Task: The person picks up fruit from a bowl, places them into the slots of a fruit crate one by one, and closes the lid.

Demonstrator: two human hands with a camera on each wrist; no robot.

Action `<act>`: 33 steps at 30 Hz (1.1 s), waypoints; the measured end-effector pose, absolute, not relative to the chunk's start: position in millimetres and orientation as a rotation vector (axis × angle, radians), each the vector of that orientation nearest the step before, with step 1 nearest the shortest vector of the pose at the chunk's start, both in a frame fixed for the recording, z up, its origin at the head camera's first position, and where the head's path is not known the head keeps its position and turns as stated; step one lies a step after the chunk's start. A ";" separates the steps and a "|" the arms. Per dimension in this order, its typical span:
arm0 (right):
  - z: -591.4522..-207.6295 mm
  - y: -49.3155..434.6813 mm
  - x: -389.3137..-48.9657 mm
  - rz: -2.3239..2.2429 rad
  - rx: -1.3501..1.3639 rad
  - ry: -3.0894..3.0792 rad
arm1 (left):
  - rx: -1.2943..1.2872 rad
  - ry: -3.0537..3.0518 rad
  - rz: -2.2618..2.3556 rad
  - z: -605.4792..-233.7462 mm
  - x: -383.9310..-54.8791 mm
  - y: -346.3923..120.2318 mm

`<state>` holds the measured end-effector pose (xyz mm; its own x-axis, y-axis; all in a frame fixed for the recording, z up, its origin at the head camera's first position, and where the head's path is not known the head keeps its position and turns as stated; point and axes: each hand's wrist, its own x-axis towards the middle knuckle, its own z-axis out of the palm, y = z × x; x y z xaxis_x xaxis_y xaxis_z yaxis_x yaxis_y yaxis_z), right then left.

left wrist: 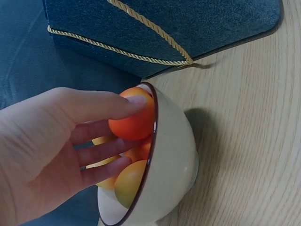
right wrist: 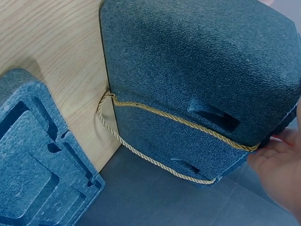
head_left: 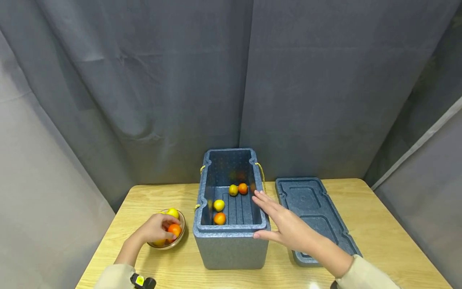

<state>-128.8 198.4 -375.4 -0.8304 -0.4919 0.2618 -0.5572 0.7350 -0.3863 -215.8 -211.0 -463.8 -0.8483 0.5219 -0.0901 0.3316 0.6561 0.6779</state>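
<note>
My left hand reaches into a cream bowl with a dark brown rim. Its thumb and fingers pinch an orange at the bowl's near-right side. Beneath and behind the fingers lie more fruits, among them a yellow-green one and a yellow one. My right hand, fingers spread and nearly straight, rests on the right rim of a tall blue-grey foam box. Inside the box, two yellow fruits and two orange ones sit on the ribbed floor.
The foam lid lies on the wooden table to the right of the box. Yellow rope runs along the box's sides as handles. Grey curtains hang behind and at both sides.
</note>
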 end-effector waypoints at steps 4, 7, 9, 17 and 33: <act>-376.7 198.8 -128.6 0.689 0.852 -2.787 | 0.693 2.592 0.996 -462.9 -214.9 -212.4; -377.2 198.8 -128.8 0.693 0.854 -2.782 | 0.699 2.596 1.007 -461.6 -213.6 -213.3; -377.4 198.7 -129.2 0.692 0.856 -2.780 | 0.698 2.601 1.011 -461.1 -212.8 -214.2; -378.0 198.7 -128.9 0.686 0.842 -2.796 | 0.681 2.624 1.008 -461.6 -214.6 -217.8; -378.3 197.5 -128.2 0.684 0.831 -2.803 | 0.707 2.643 1.034 -455.0 -213.0 -216.9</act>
<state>-128.2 197.5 -378.3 -0.8380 -0.4826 0.2545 -0.5456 0.7443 -0.3852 -213.0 -216.9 -455.0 -0.8610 0.5080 -0.0254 0.3560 0.6375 0.6832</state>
